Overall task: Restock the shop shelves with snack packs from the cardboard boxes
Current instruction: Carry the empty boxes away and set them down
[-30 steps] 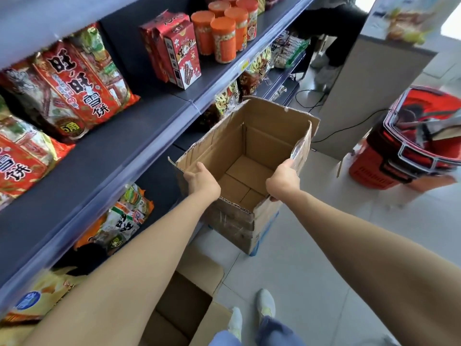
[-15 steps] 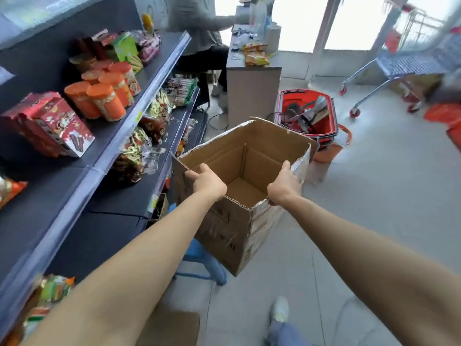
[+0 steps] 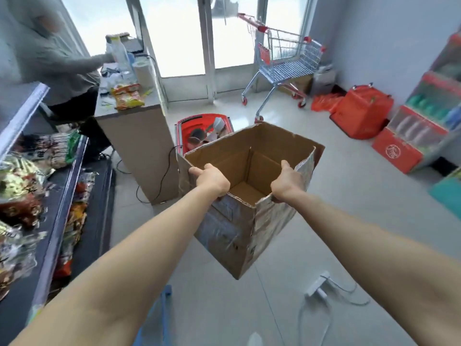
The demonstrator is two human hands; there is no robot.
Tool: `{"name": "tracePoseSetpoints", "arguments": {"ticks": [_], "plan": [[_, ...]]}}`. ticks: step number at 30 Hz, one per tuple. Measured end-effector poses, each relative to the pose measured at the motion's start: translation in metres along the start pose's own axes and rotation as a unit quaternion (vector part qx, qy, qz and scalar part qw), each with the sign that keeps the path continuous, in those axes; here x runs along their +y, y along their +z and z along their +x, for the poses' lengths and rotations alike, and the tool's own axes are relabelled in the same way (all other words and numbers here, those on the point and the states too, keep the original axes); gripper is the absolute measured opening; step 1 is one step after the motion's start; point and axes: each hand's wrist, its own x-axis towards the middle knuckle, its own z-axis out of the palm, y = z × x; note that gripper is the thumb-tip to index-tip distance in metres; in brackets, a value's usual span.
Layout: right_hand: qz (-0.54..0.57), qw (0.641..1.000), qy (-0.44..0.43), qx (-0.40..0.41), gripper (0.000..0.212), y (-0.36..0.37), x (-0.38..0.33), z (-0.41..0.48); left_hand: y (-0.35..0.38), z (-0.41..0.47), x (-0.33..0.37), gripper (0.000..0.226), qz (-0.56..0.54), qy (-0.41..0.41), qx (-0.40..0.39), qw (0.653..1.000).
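Item under inspection: one cardboard box (image 3: 239,236), at the centre of the view, held off the floor (image 3: 349,201) and tilted with one lower corner pointing to 6 o'clock. Top flaps are open. The inside shows bare cardboard bottom flaps.

Left grip (image 3: 212,179): a bare hand closed over the top edge of the box's wall at 9 o'clock, holding the box. Right grip (image 3: 287,182): a bare hand closed over the top edge of the wall at 3 o'clock, likewise holding the box. Both forearms are stretched out from 6 o'clock.

Shelves (image 3: 62,196): dark, running along 9 o'clock, well apart from the box. Snack packs (image 3: 20,178) lie on them; print blurred, not readable.

Surface (image 3: 139,146): a checkout counter at 10 o'clock of the box, with yellow and red packets (image 3: 127,96) on top. A person in a grey sleeve (image 3: 62,61) sits behind it.

Other items: a red basket (image 3: 199,121) just beyond the box at 12 o'clock, partly hidden by it. A wire trolley (image 3: 287,63) at 1 o'clock, near the glass door. An orange bag (image 3: 361,111) and a red carton (image 3: 396,151) at 2 o'clock, against the wall. A white power strip (image 3: 316,285) on the floor at 5 o'clock.
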Motion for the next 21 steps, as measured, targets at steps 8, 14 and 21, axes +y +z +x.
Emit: {"name": "tracePoseSetpoints", "arguments": {"ticks": [8,14,21], "plan": [[-0.014,0.994,0.088,0.062,0.012,-0.063,0.036,0.102,0.027,0.076,0.136,0.035,0.161,0.127,-0.037,0.978],[-0.006,0.985,0.148,0.092,0.025,-0.113,0.043,0.189,0.024,0.138,0.239,0.023,0.128,0.188,-0.079,0.971],[0.022,0.966,0.214,0.14,0.024,-0.152,0.06,0.29,0.039,0.203,0.363,0.036,0.224,0.278,-0.055,0.932]]}}
